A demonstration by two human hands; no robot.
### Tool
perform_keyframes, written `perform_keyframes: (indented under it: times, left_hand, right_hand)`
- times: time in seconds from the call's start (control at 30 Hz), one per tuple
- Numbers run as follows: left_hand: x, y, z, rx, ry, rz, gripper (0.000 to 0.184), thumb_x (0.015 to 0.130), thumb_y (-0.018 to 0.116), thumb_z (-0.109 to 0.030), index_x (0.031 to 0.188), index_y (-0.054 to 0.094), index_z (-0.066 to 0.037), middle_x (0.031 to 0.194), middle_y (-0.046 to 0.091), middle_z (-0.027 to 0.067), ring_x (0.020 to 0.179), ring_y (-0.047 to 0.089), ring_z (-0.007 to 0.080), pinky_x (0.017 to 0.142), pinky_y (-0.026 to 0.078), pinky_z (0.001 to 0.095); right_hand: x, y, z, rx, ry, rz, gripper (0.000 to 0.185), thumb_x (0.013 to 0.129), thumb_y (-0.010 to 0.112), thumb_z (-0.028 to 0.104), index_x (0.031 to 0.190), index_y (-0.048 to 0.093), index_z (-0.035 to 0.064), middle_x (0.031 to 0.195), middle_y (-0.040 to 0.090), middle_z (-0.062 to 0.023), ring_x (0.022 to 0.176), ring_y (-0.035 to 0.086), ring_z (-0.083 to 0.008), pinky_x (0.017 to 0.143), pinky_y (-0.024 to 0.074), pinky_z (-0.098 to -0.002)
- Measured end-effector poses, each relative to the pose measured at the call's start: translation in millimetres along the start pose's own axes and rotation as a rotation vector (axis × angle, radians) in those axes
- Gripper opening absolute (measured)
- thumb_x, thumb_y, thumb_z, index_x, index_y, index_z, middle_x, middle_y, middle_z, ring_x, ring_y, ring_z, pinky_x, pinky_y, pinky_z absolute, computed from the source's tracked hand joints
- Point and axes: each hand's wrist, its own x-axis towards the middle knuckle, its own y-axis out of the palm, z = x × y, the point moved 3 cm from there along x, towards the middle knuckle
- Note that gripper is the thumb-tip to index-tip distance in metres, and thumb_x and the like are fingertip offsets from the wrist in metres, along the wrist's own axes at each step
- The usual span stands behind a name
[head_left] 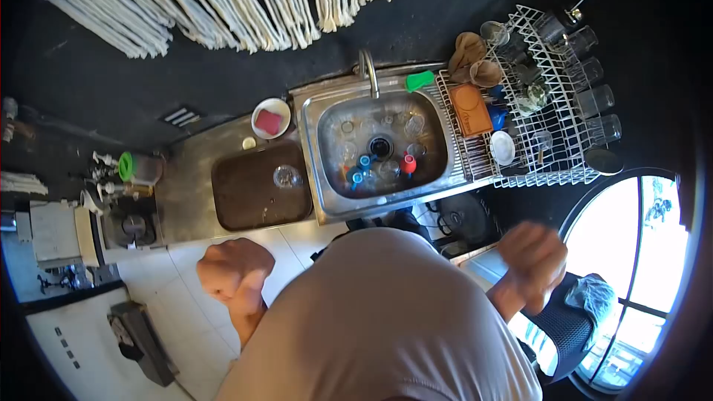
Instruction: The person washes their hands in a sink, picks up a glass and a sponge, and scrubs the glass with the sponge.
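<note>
A stainless-steel sink with a rounded rectangular basin (327,208) is lying straight ahead of the body, between the two hands, its longer side running crosswise. A white wire dish rack (549,178) loaded with glasses is standing to its right, ahead of the right hand (532,263). A dark brown, round-cornered rectangular tray (245,189) is resting on the counter left of the sink, its long axis also running side to side.

The left hand (235,273) is hanging just short of the counter, and the tray is lying ahead of it and slightly to its right — so the left hand is clearly the nearer one. Its fingers are curling into the palm, with nothing showing in them. The right hand is hovering well apart from the tray, blurring; its fingers seem bent, but I cannot tell whether they are pressed together.

A white round bowl (257,122) holding a pink sponge (272,122) is sitting beyond the tray. Smaller still, a clear drinking glass (287,177) is resting inside the tray, toward its right end — ahead and to the right of the left hand.
</note>
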Motion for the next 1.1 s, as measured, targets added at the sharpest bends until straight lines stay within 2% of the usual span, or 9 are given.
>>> perform_keyframes:
  times: [0.1, 0.17, 0.23, 0.5, 0.63, 0.7, 0.73, 1.0, 1.1]
  left_hand:
    - [-19, 20, 8, -1.084, -0.704, 0.072, 0.047, 0.080, 0.061, 0.003, 0.055, 0.025, -0.012, 0.052, 0.028, -0.0047, 0.046, 0.028, 0.0083, 0.042, 0.024, 0.0268]
    - [-1, 17, 5, -1.275, -0.562, 0.079, 0.052, 0.080, 0.060, 0.006, 0.058, 0.018, -0.012, 0.053, 0.025, -0.0046, 0.047, 0.023, 0.0069, 0.042, 0.020, 0.0268]
    - [-2, 28, 9, -1.171, -0.580, 0.110, 0.051, 0.081, 0.058, 0.007, 0.058, 0.018, -0.012, 0.053, 0.025, -0.0051, 0.048, 0.021, 0.0062, 0.043, 0.019, 0.0267]
    - [-19, 71, 23, -0.767, -0.635, 0.364, 0.043, 0.082, 0.063, -0.003, 0.051, 0.035, -0.008, 0.049, 0.033, -0.0049, 0.046, 0.029, 0.0068, 0.044, 0.024, 0.0273]
    - [-29, 1, 8, -0.347, -0.658, 0.139, 0.025, 0.078, 0.066, -0.006, 0.054, 0.061, -0.008, 0.051, 0.053, 0.0010, 0.046, 0.046, 0.0088, 0.045, 0.038, 0.0273]
    - [-32, 37, 20, -1.078, -0.764, 0.142, 0.040, 0.077, 0.065, -0.002, 0.049, 0.037, -0.009, 0.048, 0.034, -0.0039, 0.045, 0.030, 0.0068, 0.042, 0.025, 0.0275]
    - [-27, 33, 20, -0.998, -0.728, 0.193, 0.049, 0.075, 0.065, 0.001, 0.056, 0.021, -0.011, 0.052, 0.021, -0.0055, 0.049, 0.019, 0.0062, 0.044, 0.016, 0.0278]
    - [-28, 63, 25, -1.256, -0.791, 0.125, 0.048, 0.078, 0.063, 0.004, 0.056, 0.022, -0.009, 0.052, 0.025, -0.0053, 0.048, 0.023, 0.0046, 0.044, 0.019, 0.0254]
    - [-47, 52, 24, -0.666, -0.755, 0.323, 0.043, 0.084, 0.063, -0.005, 0.051, 0.036, -0.009, 0.050, 0.035, -0.0031, 0.047, 0.033, 0.0091, 0.044, 0.026, 0.0289]
  right_hand:
    - [-3, -19, 28, 0.382, -0.012, 0.468, 0.054, 0.082, 0.068, 0.038, 0.052, 0.035, 0.0078, 0.049, 0.043, -0.0016, 0.039, 0.034, -0.0118, 0.039, 0.0232, -0.0272]
    - [8, -8, 35, 0.444, -0.054, 0.478, 0.050, 0.082, 0.059, 0.025, 0.051, 0.023, 0.0082, 0.044, 0.030, -0.0007, 0.037, 0.024, -0.0107, 0.039, 0.0163, -0.0282]
    - [9, -5, 23, 0.422, -0.068, 0.428, 0.058, 0.088, 0.060, 0.032, 0.049, 0.024, 0.0083, 0.044, 0.027, 0.0000, 0.036, 0.023, -0.0105, 0.039, 0.0137, -0.0294]
    - [-1, -1, -13, 0.110, 0.224, 0.499, 0.030, 0.077, 0.055, 0.006, 0.054, 0.036, 0.0020, 0.050, 0.038, -0.0010, 0.042, 0.027, -0.0099, 0.042, 0.0188, -0.0298]
    - [-22, -27, 37, 0.070, -0.287, -0.209, 0.036, 0.078, 0.055, 0.006, 0.052, 0.030, 0.0068, 0.048, 0.031, 0.0002, 0.041, 0.025, -0.0117, 0.041, 0.0176, -0.0312]
    - [-17, -24, 14, 0.326, 0.093, 0.416, 0.045, 0.077, 0.061, 0.020, 0.050, 0.027, 0.0071, 0.046, 0.031, -0.0009, 0.039, 0.027, -0.0115, 0.040, 0.0190, -0.0299]
    - [-5, -9, 20, 0.345, 0.057, 0.445, 0.045, 0.076, 0.061, 0.022, 0.050, 0.027, 0.0068, 0.045, 0.030, -0.0008, 0.039, 0.026, -0.0112, 0.040, 0.0190, -0.0296]
    - [6, 16, -4, 0.181, 0.179, 0.491, 0.033, 0.075, 0.055, 0.008, 0.053, 0.031, 0.0026, 0.047, 0.029, 0.0000, 0.044, 0.024, -0.0073, 0.043, 0.0181, -0.0300]
    - [-18, -7, 30, -0.168, 0.189, 0.350, 0.032, 0.077, 0.063, 0.012, 0.055, 0.043, 0.0011, 0.050, 0.038, -0.0012, 0.045, 0.030, -0.0110, 0.045, 0.0231, -0.0298]
